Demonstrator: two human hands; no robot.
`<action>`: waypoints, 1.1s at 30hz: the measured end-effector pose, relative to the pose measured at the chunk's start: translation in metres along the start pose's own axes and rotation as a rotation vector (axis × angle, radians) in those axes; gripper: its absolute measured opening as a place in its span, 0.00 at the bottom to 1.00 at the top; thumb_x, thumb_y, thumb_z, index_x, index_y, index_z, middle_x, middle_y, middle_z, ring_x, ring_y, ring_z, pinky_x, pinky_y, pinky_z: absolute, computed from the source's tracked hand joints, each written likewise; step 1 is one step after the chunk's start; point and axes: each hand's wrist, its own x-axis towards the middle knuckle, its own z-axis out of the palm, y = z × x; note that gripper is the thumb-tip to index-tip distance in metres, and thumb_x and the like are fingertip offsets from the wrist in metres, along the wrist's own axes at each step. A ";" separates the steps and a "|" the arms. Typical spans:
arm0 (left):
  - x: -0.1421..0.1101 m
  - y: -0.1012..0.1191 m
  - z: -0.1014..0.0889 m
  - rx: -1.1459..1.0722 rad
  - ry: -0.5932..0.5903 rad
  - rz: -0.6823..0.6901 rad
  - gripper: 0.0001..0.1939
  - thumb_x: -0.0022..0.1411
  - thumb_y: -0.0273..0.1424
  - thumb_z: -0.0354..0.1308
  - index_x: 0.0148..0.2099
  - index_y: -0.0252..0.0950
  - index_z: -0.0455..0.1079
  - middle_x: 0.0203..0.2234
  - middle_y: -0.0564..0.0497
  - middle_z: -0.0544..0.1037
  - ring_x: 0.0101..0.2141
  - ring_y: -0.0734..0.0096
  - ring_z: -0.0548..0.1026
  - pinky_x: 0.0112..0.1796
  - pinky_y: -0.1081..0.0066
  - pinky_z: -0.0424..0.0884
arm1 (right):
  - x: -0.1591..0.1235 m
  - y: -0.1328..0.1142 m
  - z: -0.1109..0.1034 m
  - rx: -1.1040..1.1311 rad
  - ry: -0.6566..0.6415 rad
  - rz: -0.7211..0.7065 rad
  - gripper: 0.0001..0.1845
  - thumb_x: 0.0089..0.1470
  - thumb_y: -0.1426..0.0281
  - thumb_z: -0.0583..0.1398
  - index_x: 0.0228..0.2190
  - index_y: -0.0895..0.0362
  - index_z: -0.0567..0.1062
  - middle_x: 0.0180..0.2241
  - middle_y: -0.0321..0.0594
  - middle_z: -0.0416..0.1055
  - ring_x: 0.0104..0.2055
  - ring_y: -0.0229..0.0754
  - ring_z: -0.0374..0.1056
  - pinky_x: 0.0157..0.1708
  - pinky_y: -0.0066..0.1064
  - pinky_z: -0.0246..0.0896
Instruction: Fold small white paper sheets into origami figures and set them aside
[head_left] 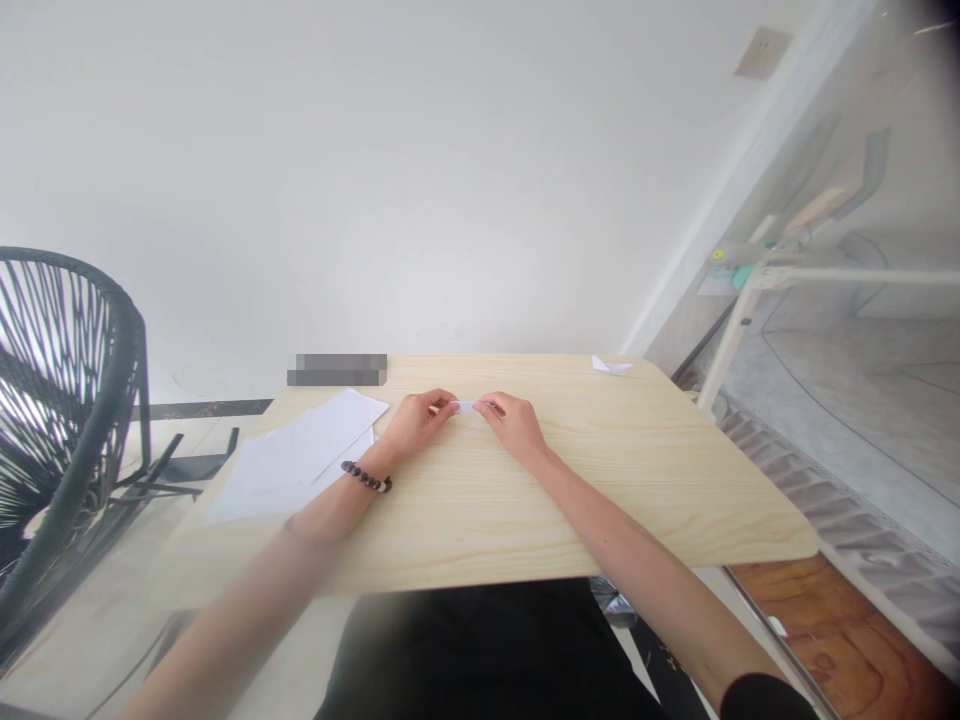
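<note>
Between my two hands is a small folded piece of white paper point(466, 407), held just above or on the wooden table point(600, 480). My left hand point(420, 420), with a dark bead bracelet point(366, 477) at the wrist, pinches its left end. The right end is pinched by the thumb and fingers of my right hand point(516, 422). Fingertips cover both ends of the paper, so its full shape is hidden. Several white paper sheets point(292, 460) lie overlapping beside my left forearm.
At the table's far right edge rests a small folded white paper point(611, 366). A blurred-out dark grey object point(337, 370) is at the back left. A woven black chair point(75, 400) stands to the left, a white metal frame point(731, 340) to the right. The white wall point(465, 180) borders the table's back.
</note>
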 end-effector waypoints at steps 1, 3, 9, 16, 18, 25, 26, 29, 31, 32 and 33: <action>0.000 0.000 0.000 -0.012 -0.015 0.001 0.16 0.55 0.40 0.46 0.36 0.35 0.68 0.30 0.50 0.75 0.30 0.73 0.71 0.32 0.74 0.67 | 0.000 0.000 0.000 -0.002 -0.003 -0.002 0.14 0.50 0.61 0.51 0.29 0.55 0.71 0.26 0.35 0.70 0.26 0.34 0.63 0.26 0.24 0.54; -0.001 0.001 0.001 -0.017 -0.036 0.011 0.16 0.55 0.41 0.46 0.37 0.36 0.67 0.31 0.51 0.74 0.30 0.72 0.70 0.32 0.75 0.66 | -0.001 0.000 -0.001 -0.007 -0.009 -0.008 0.14 0.50 0.60 0.51 0.28 0.55 0.72 0.25 0.35 0.71 0.26 0.34 0.63 0.27 0.24 0.54; -0.001 0.003 -0.002 0.097 -0.025 0.045 0.15 0.55 0.41 0.46 0.34 0.37 0.68 0.28 0.52 0.74 0.27 0.73 0.69 0.31 0.74 0.64 | -0.001 -0.003 -0.001 -0.036 -0.025 -0.010 0.15 0.47 0.57 0.53 0.24 0.53 0.73 0.23 0.33 0.72 0.24 0.34 0.64 0.28 0.25 0.54; 0.000 -0.001 0.000 0.133 -0.005 0.031 0.14 0.56 0.40 0.45 0.34 0.37 0.67 0.26 0.53 0.74 0.26 0.74 0.68 0.30 0.75 0.62 | -0.001 -0.001 0.001 0.104 -0.056 0.069 0.16 0.47 0.56 0.53 0.26 0.54 0.74 0.23 0.35 0.72 0.25 0.34 0.65 0.26 0.24 0.55; 0.001 -0.002 0.000 0.125 -0.008 0.015 0.15 0.56 0.40 0.45 0.35 0.36 0.67 0.26 0.53 0.73 0.26 0.74 0.68 0.30 0.75 0.62 | 0.000 -0.001 0.001 0.174 -0.064 0.101 0.17 0.47 0.57 0.52 0.28 0.56 0.73 0.23 0.35 0.71 0.25 0.34 0.65 0.26 0.23 0.55; -0.001 -0.002 0.000 0.109 -0.058 -0.023 0.14 0.53 0.41 0.48 0.35 0.37 0.66 0.28 0.53 0.73 0.27 0.74 0.68 0.30 0.75 0.61 | 0.001 -0.002 -0.003 0.127 -0.082 0.016 0.14 0.50 0.62 0.51 0.27 0.57 0.73 0.23 0.35 0.70 0.23 0.32 0.62 0.25 0.22 0.53; -0.002 -0.001 0.000 0.117 -0.068 -0.012 0.14 0.53 0.40 0.48 0.35 0.37 0.66 0.28 0.53 0.73 0.27 0.73 0.67 0.30 0.75 0.61 | 0.001 -0.002 -0.003 0.111 -0.090 -0.004 0.14 0.50 0.62 0.51 0.27 0.57 0.73 0.23 0.35 0.70 0.23 0.32 0.62 0.26 0.22 0.53; -0.002 0.000 0.000 0.146 -0.097 0.026 0.13 0.54 0.38 0.47 0.35 0.36 0.66 0.27 0.53 0.72 0.27 0.73 0.67 0.29 0.75 0.61 | 0.000 -0.003 -0.004 0.074 -0.118 -0.056 0.14 0.50 0.63 0.51 0.26 0.56 0.73 0.23 0.35 0.70 0.24 0.32 0.62 0.28 0.23 0.53; -0.002 0.000 -0.001 0.164 -0.106 0.044 0.13 0.54 0.37 0.46 0.35 0.36 0.66 0.27 0.53 0.72 0.27 0.74 0.66 0.29 0.75 0.60 | 0.000 -0.003 -0.004 0.068 -0.128 -0.071 0.14 0.51 0.63 0.51 0.26 0.57 0.72 0.23 0.35 0.70 0.25 0.33 0.62 0.28 0.23 0.53; -0.002 0.001 -0.001 0.170 -0.106 0.048 0.13 0.54 0.37 0.46 0.35 0.35 0.66 0.26 0.53 0.72 0.26 0.74 0.66 0.29 0.75 0.60 | 0.000 -0.004 -0.004 0.073 -0.131 -0.069 0.14 0.51 0.63 0.51 0.26 0.57 0.72 0.23 0.35 0.69 0.25 0.32 0.62 0.28 0.23 0.53; -0.002 0.001 -0.001 0.174 -0.102 0.047 0.13 0.54 0.37 0.46 0.35 0.35 0.66 0.26 0.53 0.72 0.26 0.74 0.66 0.28 0.75 0.60 | 0.000 -0.004 -0.004 0.085 -0.135 -0.063 0.14 0.51 0.63 0.51 0.26 0.57 0.72 0.22 0.35 0.69 0.24 0.32 0.62 0.28 0.23 0.53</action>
